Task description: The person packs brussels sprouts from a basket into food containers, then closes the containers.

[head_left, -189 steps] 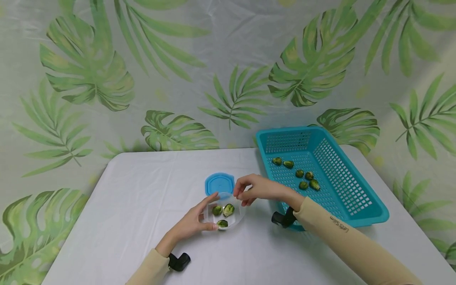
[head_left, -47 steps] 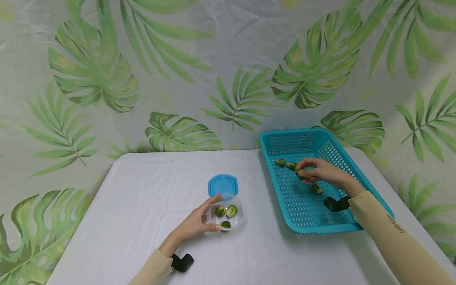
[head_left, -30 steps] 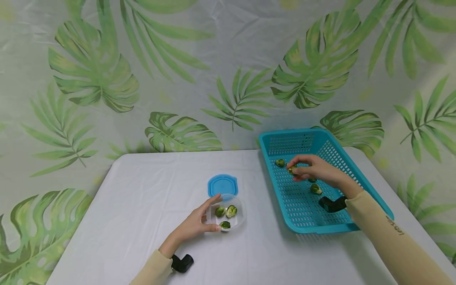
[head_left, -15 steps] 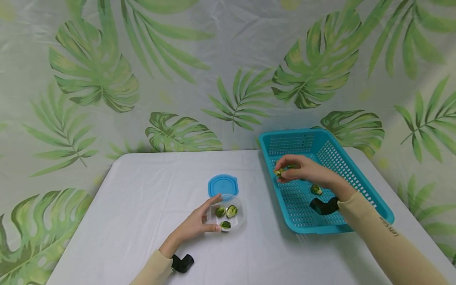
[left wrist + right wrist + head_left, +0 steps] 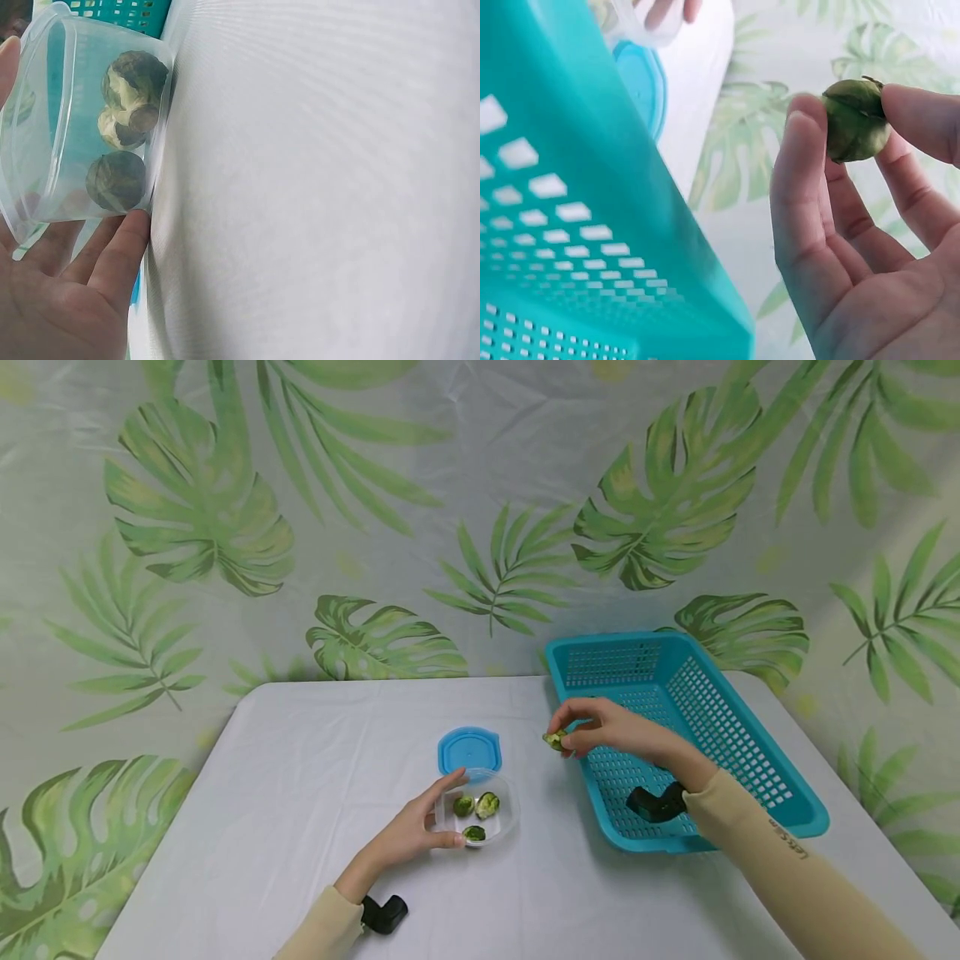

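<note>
Clear plastic tub (image 5: 513, 812), three Brussels sprouts (image 5: 487, 805) inside, is gripped by your half-curled left hand (image 5: 408, 827), likely for steadiness; right of it, your right hand (image 5: 611, 731) fingertip-pinches another sprout (image 5: 553, 741)

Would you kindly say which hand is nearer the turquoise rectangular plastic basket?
Right: the right hand is at the basket's left rim; the left hand is farther left, holding the clear plastic container.
</note>
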Demonstrator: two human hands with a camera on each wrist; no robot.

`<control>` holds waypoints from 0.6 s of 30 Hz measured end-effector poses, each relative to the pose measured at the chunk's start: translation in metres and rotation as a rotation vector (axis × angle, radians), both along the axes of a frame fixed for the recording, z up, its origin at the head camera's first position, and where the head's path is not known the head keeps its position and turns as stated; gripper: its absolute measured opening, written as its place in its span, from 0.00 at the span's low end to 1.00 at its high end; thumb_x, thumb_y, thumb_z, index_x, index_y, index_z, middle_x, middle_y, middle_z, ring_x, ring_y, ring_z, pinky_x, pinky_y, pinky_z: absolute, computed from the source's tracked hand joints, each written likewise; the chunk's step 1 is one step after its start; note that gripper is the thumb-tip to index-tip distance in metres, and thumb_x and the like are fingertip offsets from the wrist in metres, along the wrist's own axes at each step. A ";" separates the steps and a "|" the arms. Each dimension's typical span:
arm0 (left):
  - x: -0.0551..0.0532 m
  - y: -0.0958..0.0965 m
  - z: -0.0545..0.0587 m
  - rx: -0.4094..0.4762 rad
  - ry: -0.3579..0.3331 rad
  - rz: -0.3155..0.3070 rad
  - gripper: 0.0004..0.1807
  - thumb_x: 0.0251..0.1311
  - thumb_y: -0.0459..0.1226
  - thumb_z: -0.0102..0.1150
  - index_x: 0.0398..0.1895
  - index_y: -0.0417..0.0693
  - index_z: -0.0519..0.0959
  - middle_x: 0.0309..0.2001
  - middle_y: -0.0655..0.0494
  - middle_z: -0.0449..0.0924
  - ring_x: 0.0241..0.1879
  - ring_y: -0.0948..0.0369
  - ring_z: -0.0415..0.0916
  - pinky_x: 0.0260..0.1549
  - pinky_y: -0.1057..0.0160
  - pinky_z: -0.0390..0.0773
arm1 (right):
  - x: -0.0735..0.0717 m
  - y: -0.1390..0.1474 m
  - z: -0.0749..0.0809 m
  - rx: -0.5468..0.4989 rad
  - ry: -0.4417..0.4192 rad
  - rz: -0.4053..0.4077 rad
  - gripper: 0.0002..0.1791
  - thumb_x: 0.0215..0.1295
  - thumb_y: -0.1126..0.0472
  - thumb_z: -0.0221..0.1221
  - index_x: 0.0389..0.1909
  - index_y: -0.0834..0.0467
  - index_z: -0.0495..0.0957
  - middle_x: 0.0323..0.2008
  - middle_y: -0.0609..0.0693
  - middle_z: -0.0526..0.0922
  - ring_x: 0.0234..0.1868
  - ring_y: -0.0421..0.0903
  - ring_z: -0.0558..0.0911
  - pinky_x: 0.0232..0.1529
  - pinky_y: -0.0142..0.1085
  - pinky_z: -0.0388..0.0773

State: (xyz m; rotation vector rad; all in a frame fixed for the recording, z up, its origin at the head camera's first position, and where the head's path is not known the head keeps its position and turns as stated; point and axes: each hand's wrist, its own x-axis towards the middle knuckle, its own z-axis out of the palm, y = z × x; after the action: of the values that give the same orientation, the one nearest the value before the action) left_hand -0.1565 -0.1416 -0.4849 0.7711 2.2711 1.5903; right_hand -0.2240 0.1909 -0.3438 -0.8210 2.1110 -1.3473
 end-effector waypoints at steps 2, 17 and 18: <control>0.000 0.000 0.000 0.003 -0.006 0.000 0.48 0.56 0.36 0.67 0.76 0.49 0.49 0.72 0.51 0.56 0.69 0.49 0.54 0.58 0.36 0.60 | 0.001 -0.005 -0.002 -0.001 -0.012 0.019 0.12 0.69 0.63 0.55 0.49 0.65 0.73 0.48 0.59 0.76 0.44 0.58 0.79 0.47 0.53 0.76; 0.000 0.000 0.000 0.010 -0.017 -0.001 0.48 0.57 0.35 0.67 0.76 0.48 0.49 0.72 0.50 0.56 0.69 0.48 0.54 0.58 0.36 0.59 | 0.010 -0.054 -0.016 0.023 -0.093 0.153 0.07 0.68 0.67 0.55 0.43 0.65 0.75 0.40 0.59 0.77 0.37 0.56 0.82 0.41 0.48 0.80; 0.000 0.000 0.000 0.012 -0.018 -0.001 0.48 0.57 0.36 0.67 0.76 0.48 0.49 0.72 0.50 0.56 0.69 0.48 0.54 0.58 0.36 0.59 | 0.011 -0.057 -0.017 0.034 -0.093 0.157 0.06 0.68 0.67 0.55 0.43 0.65 0.75 0.40 0.58 0.77 0.36 0.55 0.83 0.41 0.48 0.80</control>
State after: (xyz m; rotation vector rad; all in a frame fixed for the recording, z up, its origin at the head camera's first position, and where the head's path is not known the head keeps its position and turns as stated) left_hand -0.1563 -0.1420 -0.4850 0.7582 2.2504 1.6045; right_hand -0.2134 0.1337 -0.3605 -0.8735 1.9499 -1.2399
